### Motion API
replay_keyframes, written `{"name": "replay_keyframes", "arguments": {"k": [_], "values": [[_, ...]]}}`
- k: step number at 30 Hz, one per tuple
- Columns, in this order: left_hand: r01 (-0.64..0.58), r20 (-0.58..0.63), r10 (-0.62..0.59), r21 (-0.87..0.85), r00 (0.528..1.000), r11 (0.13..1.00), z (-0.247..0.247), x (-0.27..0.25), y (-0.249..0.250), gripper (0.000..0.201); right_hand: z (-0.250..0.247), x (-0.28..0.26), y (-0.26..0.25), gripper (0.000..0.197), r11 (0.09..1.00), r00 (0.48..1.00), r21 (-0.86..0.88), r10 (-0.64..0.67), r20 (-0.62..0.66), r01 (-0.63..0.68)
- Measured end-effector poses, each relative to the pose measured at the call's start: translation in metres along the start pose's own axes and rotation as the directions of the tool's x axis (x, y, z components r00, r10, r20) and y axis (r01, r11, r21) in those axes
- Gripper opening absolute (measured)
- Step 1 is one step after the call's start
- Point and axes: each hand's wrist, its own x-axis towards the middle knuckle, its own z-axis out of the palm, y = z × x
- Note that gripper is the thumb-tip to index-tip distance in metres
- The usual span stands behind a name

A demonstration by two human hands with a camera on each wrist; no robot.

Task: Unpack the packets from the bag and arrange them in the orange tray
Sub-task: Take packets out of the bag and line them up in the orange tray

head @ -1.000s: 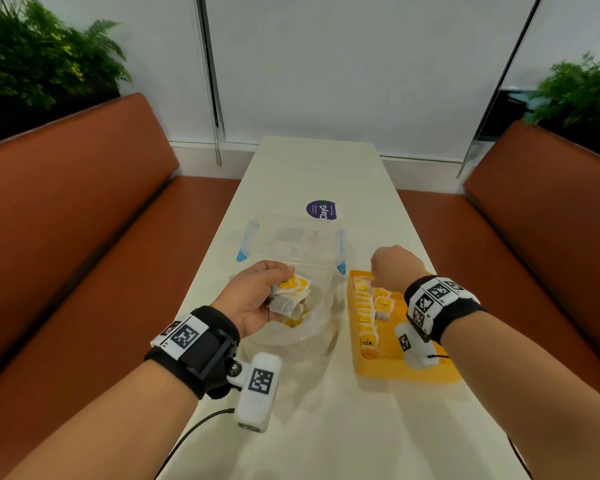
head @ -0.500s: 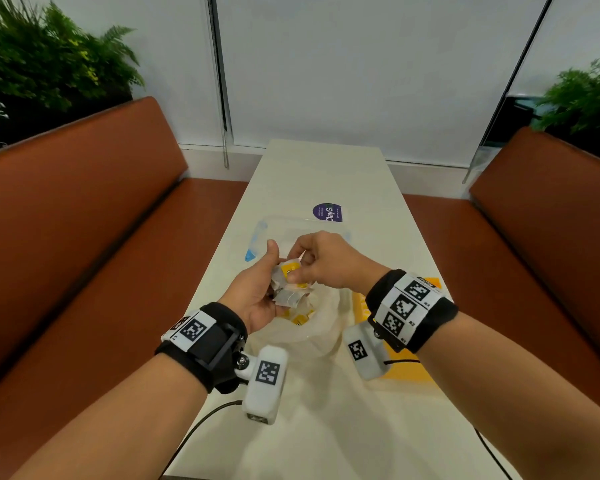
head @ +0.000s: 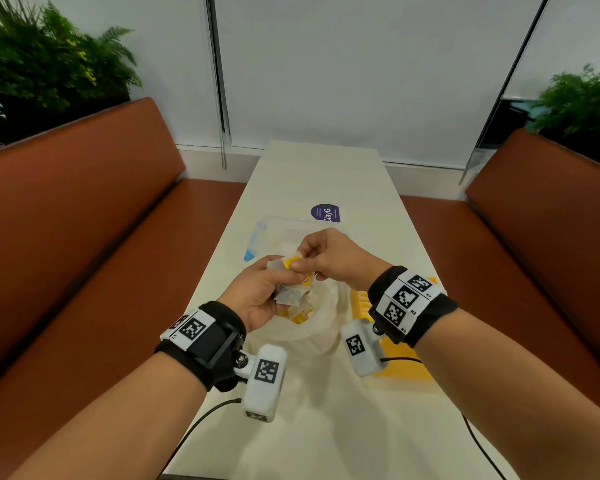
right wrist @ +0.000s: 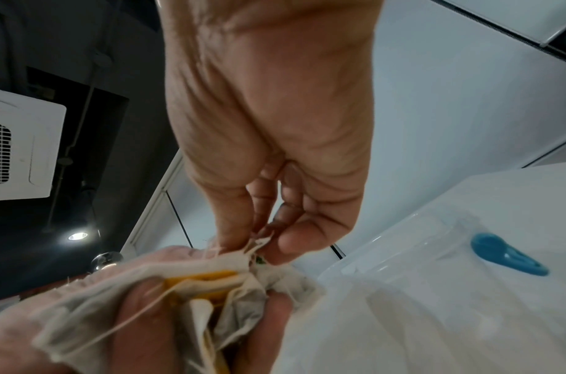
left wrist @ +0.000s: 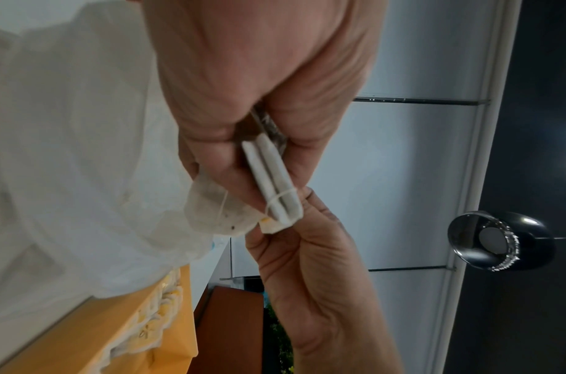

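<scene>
Both hands still grip the packets, now higher.

Hands: two, the left hand and the right hand, both closed on one bunch of packets
Packets in that bunch: several, exact count hidden by fingers
Bags: one white bag
Orange trays: one orange tray, with a row of packets I cannot count
Clear lidded boxes: one
Benches: two
Tables: one table
</scene>
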Motion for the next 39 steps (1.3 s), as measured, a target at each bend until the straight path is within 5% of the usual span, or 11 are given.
{"name": "replay_keyframes", "arguments": {"k": [8,11,22,25,27,30,35,39], "values": [[0.023,0.029,-0.022,-0.029,0.999,0.999,0.0,0.004,0.0,0.05,-0.001,0.004,-0.002,0.014,0.999,0.995,-0.034,0.016,-0.096,-0.019],[0.03,-0.004,-0.03,-0.033,1.0,0.999,0.0,0.005,0.002,0.037,-0.01,0.003,-0.003,0.014,0.999,0.991,-0.039,-0.013,-0.133,0.008],[0.029,-0.025,-0.029,-0.018,0.999,0.999,0.005,0.008,0.003,0.022,-0.029,-0.002,0.003,0.01,0.97,0.963,0.241,0.026,-0.27,0.042],[0.021,-0.03,-0.021,-0.004,0.999,1.0,0.003,0.01,0.001,0.022,-0.043,-0.003,0.009,0.008,0.999,0.924,-0.036,-0.014,-0.383,0.0],[0.017,-0.038,-0.017,0.0,0.999,1.0,0.001,0.011,0.001,0.023,-0.058,-0.001,0.019,0.01,0.923,0.915,-0.376,-0.079,-0.397,-0.083],[0.015,-0.052,-0.015,-0.002,0.999,1.0,-0.002,0.012,0.001,0.024,-0.078,-0.002,0.043,0.018,0.653,0.958,-0.731,-0.028,-0.285,-0.198],[0.013,-0.044,-0.012,0.004,0.999,1.0,-0.001,0.011,-0.001,0.026,-0.079,-0.011,0.083,0.017,0.334,0.967,-0.912,0.168,-0.192,-0.239],[0.017,-0.049,-0.016,0.014,0.999,1.0,-0.002,0.013,-0.004,0.026,-0.074,-0.008,0.105,0.019,0.285,0.954,-0.936,0.272,-0.126,-0.205]]}}
